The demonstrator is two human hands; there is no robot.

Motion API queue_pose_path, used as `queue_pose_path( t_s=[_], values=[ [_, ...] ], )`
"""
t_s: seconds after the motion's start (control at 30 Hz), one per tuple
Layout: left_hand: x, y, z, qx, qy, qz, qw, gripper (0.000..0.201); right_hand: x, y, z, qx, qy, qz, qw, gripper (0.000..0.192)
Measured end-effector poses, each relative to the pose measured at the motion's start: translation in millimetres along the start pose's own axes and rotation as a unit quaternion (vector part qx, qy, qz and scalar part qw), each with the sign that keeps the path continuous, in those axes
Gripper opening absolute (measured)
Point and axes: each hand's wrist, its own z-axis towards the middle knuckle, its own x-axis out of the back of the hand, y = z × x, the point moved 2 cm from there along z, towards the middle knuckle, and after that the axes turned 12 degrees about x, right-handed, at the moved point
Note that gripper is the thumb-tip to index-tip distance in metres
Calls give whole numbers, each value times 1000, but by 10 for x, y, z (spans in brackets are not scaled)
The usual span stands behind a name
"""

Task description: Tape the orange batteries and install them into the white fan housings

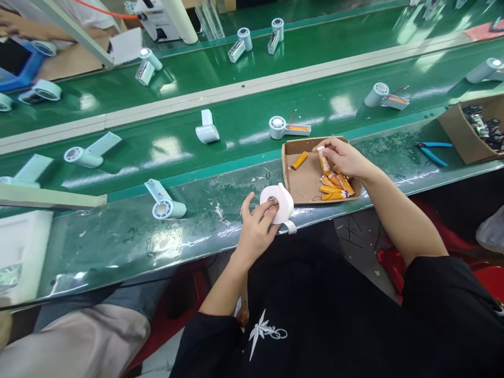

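The left hand [258, 223] rests on a white tape roll [277, 203] that lies flat at the near edge of the table [129, 244], fingers curled over its rim and core, a loose tail of tape hanging off at 5 o'clock. The right hand [344, 157] is closed in a pinch on one orange battery cell [323, 160], lifted over the shallow cardboard tray [305, 181] that sits at 2 o'clock from the roll.

To do this well, I judge the pinch belongs on the cell's sleeve, clear of the thin leads, so that none of the neighbouring wires snag. The left hand should pin the roll flat so the tail peels off cleanly.

Counted: in the tray, one cell [299, 160] lies alone at 10 o'clock; a heap [334, 186] of perhaps five or six lies at 4 o'clock, partly hidden by the hand, so the number is unsure. One tape roll. On the green conveyor belt [244, 118] beyond, about eleven or twelve pale handheld fan bodies show, two of them with orange cells attached; the nearest fan body [165, 205] lies at 9 o'clock from the roll. One blue-handled pair of pliers [433, 152] and one cardboard box of dark parts [472, 128] lie at 3 o'clock. Another person's arm [23, 26] shows at 10 o'clock, far off.
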Motion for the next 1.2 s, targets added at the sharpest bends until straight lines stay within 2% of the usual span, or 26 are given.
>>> queue_pose_path(
  t_s=[0.1,0.2,0.27,0.4,0.5,0.57,0.63,0.7,0.77,0.83,0.9,0.97,1.03,1.07,1.13,1.2],
  values=[
    [-11,4,0,5,-12,2,1000,40,-56,-140,-56,-16,23,129,991,50],
    [6,41,15,-2,-13,9,1000,38,-91,-426,-150,-3,59,182,982,74],
    [39,79,26,-9,-10,12,1000,37,-118,-668,-272,25,68,171,983,69],
    [106,136,33,-11,-33,16,999,37,-197,-1064,-607,109,62,101,987,29],
    [131,155,23,-13,-56,9,998,40,-269,-1186,-800,181,41,40,982,5],
    [132,166,14,-12,-66,9,998,44,-325,-1198,-868,238,36,-4,971,12],
    [126,179,8,-10,-64,7,998,47,-386,-1188,-904,313,57,-37,947,19],
    [119,197,8,-15,-51,0,999,47,-461,-1171,-936,384,81,-44,919,29],
    [117,212,13,-27,-42,-7,999,45,-549,-1155,-978,420,89,-29,903,36],
    [128,214,21,-33,-38,-4,999,44,-640,-1138,-1032,412,78,21,908,37],
    [163,204,28,-35,-31,13,999,45,-719,-1115,-1094,368,87,109,919,31],
    [217,190,34,-43,-21,38,998,45,-777,-1067,-1144,282,141,201,927,30],
    [274,182,42,-60,-11,60,996,44,-823,-1009,-1170,179,180,254,933,40],
    [298,179,50,-67,-8,68,995,45,-842,-987,-1170,129,167,267,940,49],
    [334,179,77,-79,-3,80,994,48,-843,-980,-1149,59,90,269,957,67],
    [359,191,124,-92,6,93,991,49,-759,-1027,-1109,29,21,221,975,67]
  ],
)
